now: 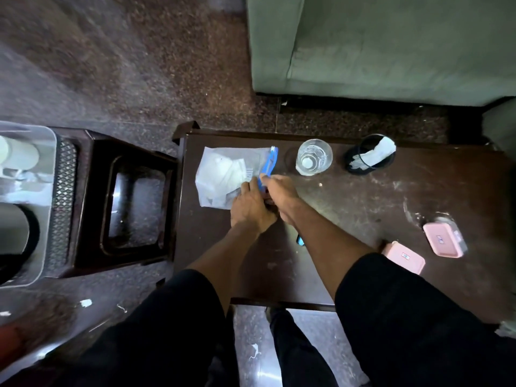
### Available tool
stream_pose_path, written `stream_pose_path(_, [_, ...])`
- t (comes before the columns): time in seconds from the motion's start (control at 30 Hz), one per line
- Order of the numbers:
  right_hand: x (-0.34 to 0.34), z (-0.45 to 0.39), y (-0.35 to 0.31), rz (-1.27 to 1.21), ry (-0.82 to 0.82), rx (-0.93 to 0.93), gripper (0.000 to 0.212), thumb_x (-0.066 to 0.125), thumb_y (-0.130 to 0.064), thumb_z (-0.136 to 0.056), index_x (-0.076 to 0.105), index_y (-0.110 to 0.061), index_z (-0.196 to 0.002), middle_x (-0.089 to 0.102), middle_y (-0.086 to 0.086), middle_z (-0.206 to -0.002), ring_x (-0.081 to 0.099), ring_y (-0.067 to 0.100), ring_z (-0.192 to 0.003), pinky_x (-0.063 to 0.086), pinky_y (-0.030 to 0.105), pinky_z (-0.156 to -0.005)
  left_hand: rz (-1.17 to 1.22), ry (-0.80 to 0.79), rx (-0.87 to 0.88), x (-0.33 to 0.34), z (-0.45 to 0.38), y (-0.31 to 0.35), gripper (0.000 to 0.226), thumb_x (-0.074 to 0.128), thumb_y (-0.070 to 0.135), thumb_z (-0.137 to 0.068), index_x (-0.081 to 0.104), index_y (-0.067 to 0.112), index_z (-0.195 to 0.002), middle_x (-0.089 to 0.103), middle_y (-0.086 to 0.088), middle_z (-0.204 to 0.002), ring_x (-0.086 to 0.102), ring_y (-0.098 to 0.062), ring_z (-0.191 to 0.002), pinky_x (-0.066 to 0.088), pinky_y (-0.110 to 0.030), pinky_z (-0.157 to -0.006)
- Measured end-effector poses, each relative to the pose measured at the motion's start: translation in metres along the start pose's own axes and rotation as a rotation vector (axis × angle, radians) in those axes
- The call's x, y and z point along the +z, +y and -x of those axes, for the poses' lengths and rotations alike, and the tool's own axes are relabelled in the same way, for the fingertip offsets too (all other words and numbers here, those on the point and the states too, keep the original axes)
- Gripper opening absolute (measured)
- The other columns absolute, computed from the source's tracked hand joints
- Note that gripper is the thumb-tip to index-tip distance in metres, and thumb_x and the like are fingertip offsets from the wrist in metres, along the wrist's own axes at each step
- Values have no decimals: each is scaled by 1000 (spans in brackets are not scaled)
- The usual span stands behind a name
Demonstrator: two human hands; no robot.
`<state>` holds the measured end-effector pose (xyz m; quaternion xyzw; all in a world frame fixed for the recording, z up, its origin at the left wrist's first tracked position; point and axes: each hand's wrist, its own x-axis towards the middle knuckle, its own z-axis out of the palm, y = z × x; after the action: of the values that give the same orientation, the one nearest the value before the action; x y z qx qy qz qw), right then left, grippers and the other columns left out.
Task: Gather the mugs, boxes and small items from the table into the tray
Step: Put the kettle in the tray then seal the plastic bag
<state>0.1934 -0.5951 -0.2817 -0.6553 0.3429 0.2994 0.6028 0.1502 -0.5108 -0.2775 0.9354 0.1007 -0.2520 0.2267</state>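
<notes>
Blue pens (268, 166) meet both hands' fingers (252, 185); grip unclear, another blue item (300, 240) half-hidden under the right forearm.

Head camera looks steeply down, close above the dark table (349, 219) and floor (111, 65).

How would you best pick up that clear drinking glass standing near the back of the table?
Probably by its side wall, near the rim. The glass stands upright with its mouth open to the top, so fingers can wrap round it. Coming from the person's near side looks easiest: that part of the table is bare, while the black mesh cup stands to its right and the plastic bag lies to its left.
</notes>
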Motion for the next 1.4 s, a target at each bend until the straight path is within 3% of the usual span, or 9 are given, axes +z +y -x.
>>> stream_pose_path(0.2, [11,5,-3,4,21,-60,44,55,-40,-103,80,-3,-97,56,-12,-58,50,1,-45,38,16,-49,344,113,-200,-11,-11,-16,38,68,8,-88,68,9,-126,69,-15,-122,68,-37,-112,54,-38,-93])
stream_pose_path(0.37, [4,5,16,19,203,-158,22,60,-29,-100,73,-12,-96,69,2,-84,60,16,-78,55,44,-80,666,144,-341,-16,-9,-26,14,65,11,-90,72,-1,-94,68,-15,-80,61,-32,-78,56,-43,-80])
stream_pose_path(0.47, [12,7,25,46,161,-121,31,68,-25,-96,66,-11,-123,74,9,-114,69,18,-96,56,42,-95,859,114,-372,-16,-1,-36,12,59,8,-88,68,0,-88,58,-7,-69,52,-22,-65,48,-34,-64])
stream_pose_path(0.57, [29,9,26,122,118,-114,43,69,-32,-95,62,-11,-132,73,4,-114,69,20,-100,57,38,-93,891,123,-423,-19,0,-50,14,53,7,-86,60,13,-76,57,-3,-69,52,-22,-65,47,-31,-64])
stream_pose_path(0.73, [46,6,18,197,175,-116,41,69,-44,-91,65,-20,-123,72,-2,-107,68,19,-98,60,42,-90,904,167,-439,-29,-13,-71,13,48,11,-92,55,13,-81,53,0,-73,51,-24,-76,45,-35,-71])
stream_pose_path(0.83, [53,1,12,120,153,-76,31,67,-42,-94,65,-16,-111,73,4,-105,70,23,-97,61,46,-91,875,31,-394,-34,-16,-76,13,49,24,-88,60,17,-85,60,-2,-82,57,-27,-84,51,-39,-78])
stream_pose_path(1.0, [63,-2,9,81,187,-43,20,60,-23,-100,66,-8,-112,74,15,-107,74,30,-93,63,54,-81,420,-75,-225,-34,-19,-80,55,66,63,-88,66,20,-122,74,-3,-116,68,-26,-106,57,-43,-98])
stream_pose_path(1.23, [70,-6,11,180,159,-45,19,70,-30,-94,67,-13,-101,77,13,-101,71,23,-80,63,43,-76,562,-123,-283,-43,-34,-97,41,59,42,-105,69,9,-127,73,-14,-124,69,-32,-115,56,-44,-104])
stream_pose_path(1.4, [84,-7,12,326,262,-85,24,80,-20,-84,70,-14,-105,76,7,-101,74,26,-91,61,36,-72,619,-144,-301,-48,-36,-116,43,62,38,-105,62,0,-127,69,-20,-126,67,-36,-118,56,-49,-103])
